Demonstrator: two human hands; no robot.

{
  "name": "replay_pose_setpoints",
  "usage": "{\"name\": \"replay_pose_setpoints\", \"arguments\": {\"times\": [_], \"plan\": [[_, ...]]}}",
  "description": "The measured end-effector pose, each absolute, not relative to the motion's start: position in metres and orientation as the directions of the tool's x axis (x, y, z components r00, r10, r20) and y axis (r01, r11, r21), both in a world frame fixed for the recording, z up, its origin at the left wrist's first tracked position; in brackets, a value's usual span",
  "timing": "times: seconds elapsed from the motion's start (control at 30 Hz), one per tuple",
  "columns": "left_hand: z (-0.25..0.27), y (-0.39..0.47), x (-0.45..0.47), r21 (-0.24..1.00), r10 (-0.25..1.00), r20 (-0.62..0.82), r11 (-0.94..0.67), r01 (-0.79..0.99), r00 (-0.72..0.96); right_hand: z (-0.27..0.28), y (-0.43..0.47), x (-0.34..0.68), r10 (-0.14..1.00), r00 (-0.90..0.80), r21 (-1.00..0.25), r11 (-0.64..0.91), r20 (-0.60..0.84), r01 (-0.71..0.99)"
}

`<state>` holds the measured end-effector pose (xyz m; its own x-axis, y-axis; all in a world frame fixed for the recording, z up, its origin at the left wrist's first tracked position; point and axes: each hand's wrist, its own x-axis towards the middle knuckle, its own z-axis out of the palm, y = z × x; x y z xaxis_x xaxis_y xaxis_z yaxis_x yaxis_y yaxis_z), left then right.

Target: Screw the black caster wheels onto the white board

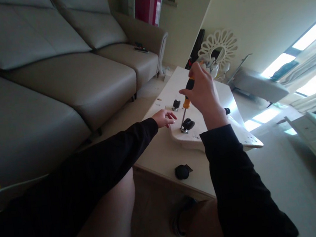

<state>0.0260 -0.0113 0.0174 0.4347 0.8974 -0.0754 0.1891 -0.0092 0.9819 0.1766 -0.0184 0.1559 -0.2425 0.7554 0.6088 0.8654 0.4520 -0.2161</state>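
A screwdriver (186,102) with a yellow and black handle is gripped near its top by my right hand (203,90). It stands tilted, its tip down at the metal mount of a black caster wheel (188,124). That caster sits on a white moulded panel (197,113) lying on the table, wheels upward. My left hand (164,118) is at the panel's left edge, fingers loosely stretched and apart, nothing seen in them. Farther along the panel is a second black caster (176,104). A third dark wheel (227,111) shows partly behind my right wrist.
The panel lies on a pale table (153,152). A loose black caster (182,172) lies near its front edge. Small bits (159,100) lie on the left side. A grey sofa (76,83) stands left, a white drawer cabinet (313,136) right. A flower-shaped mirror (229,39) stands behind.
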Motion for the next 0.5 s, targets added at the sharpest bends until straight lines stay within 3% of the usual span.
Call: {"name": "replay_pose_setpoints", "arguments": {"times": [0.5], "plan": [[0.051, -0.039, 0.022, 0.982, 0.895, -0.115, 0.037, 0.185, 0.431, 0.176, -0.052, 0.179, 0.776, -0.286, -0.227, 0.478, 0.562, 0.849]]}}
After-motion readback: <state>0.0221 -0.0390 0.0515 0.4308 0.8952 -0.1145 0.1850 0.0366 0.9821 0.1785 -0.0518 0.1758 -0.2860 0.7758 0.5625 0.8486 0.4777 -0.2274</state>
